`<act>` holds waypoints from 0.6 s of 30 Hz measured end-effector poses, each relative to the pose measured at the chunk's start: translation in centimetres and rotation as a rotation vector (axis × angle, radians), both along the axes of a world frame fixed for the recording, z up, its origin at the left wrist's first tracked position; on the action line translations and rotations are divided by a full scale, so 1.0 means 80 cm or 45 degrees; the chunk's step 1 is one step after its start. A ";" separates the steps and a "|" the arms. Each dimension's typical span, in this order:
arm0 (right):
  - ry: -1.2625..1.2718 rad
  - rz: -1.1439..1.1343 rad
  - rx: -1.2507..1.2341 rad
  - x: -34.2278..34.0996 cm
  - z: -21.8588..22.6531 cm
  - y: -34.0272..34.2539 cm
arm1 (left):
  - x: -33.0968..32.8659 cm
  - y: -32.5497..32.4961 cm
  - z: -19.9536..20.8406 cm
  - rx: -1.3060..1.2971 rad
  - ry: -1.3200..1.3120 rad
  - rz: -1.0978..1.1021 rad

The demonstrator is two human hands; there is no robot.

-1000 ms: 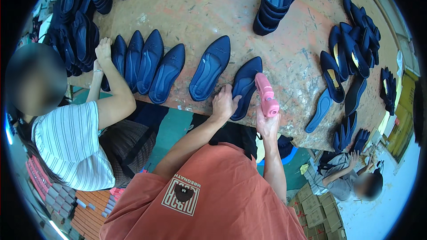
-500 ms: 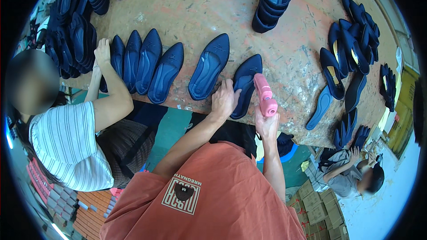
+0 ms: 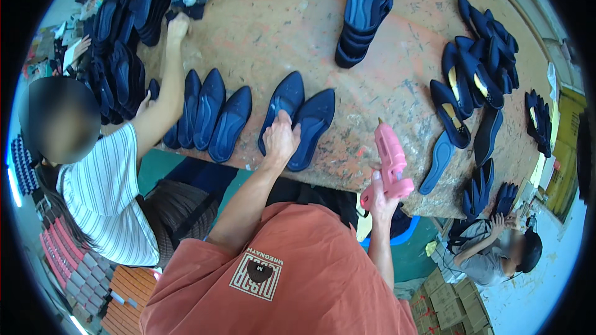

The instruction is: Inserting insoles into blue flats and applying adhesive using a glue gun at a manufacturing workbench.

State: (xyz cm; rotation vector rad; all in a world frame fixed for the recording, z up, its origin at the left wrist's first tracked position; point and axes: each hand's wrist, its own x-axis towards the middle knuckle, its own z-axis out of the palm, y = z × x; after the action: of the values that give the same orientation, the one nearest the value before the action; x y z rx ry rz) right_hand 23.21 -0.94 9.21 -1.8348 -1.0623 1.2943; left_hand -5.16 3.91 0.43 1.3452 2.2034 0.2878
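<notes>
A pair of dark navy pointed flat shoes lies side by side at the table's front edge, toes pointing away. My left hand (image 3: pixel 280 141) is closed over their adjoining sides, its thumb by the right flat shoe (image 3: pixel 315 121) and its fingers over the left flat shoe (image 3: pixel 289 92). How far it grips each one is partly hidden. In my right hand (image 3: pixel 382 203) is a pink hot glue gun (image 3: pixel 391 152), gripped by the handle. Its nozzle points away over the table, apart from the shoes.
More flat shoes (image 3: pixel 230 123) stand in a row leftward, beside a co-worker's outstretched arm (image 3: pixel 167 96). A nested shoe stack (image 3: pixel 363 15) sits at the far middle. Shoes (image 3: pixel 478 71) and a loose blue insole (image 3: pixel 437 164) lie at right. Another person (image 3: pixel 496 251) is beyond the right edge.
My left hand has brought the right shoe leftward, close against the other one. The glue gun has moved away from the shoe, to the right, and its nozzle now points away from me.
</notes>
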 end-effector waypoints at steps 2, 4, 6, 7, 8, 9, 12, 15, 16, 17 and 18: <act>0.054 -0.061 0.072 0.009 0.012 -0.008 | 0.016 0.047 0.037 -0.014 -0.001 -0.056; 0.120 -0.155 -0.107 0.006 0.054 0.000 | 0.030 0.116 0.060 0.220 -0.237 -0.167; 0.149 -0.147 0.038 0.016 0.049 -0.010 | 0.040 0.234 0.057 0.388 -0.473 0.096; 0.175 -0.121 0.166 0.020 0.042 -0.012 | 0.039 0.297 0.045 0.532 -0.348 0.135; 0.184 -0.114 0.168 0.017 0.039 -0.006 | 0.027 0.352 0.011 0.663 -0.125 0.149; 0.210 -0.125 0.162 0.014 0.040 -0.003 | 0.006 0.403 -0.003 0.411 -0.181 0.006; 0.223 -0.201 0.131 0.025 0.035 -0.015 | 0.021 0.453 -0.002 0.443 -0.299 0.008; 0.235 -0.225 0.215 0.030 0.039 -0.016 | 0.049 0.390 0.046 0.807 -0.422 -0.085; 0.214 -0.257 0.205 0.029 0.041 -0.020 | 0.064 0.350 0.060 0.833 -0.486 -0.123; 0.267 -0.382 0.212 0.025 0.041 -0.017 | 0.072 0.303 0.062 0.764 -0.537 -0.147; 0.318 -0.513 0.227 0.024 0.040 -0.014 | 0.083 0.255 0.065 0.699 -0.591 -0.179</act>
State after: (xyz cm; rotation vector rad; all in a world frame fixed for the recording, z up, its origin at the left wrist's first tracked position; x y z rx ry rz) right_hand 25.14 -2.03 12.38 -1.6004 -0.6132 1.1104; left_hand 1.46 24.31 5.60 1.5051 1.6878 1.0929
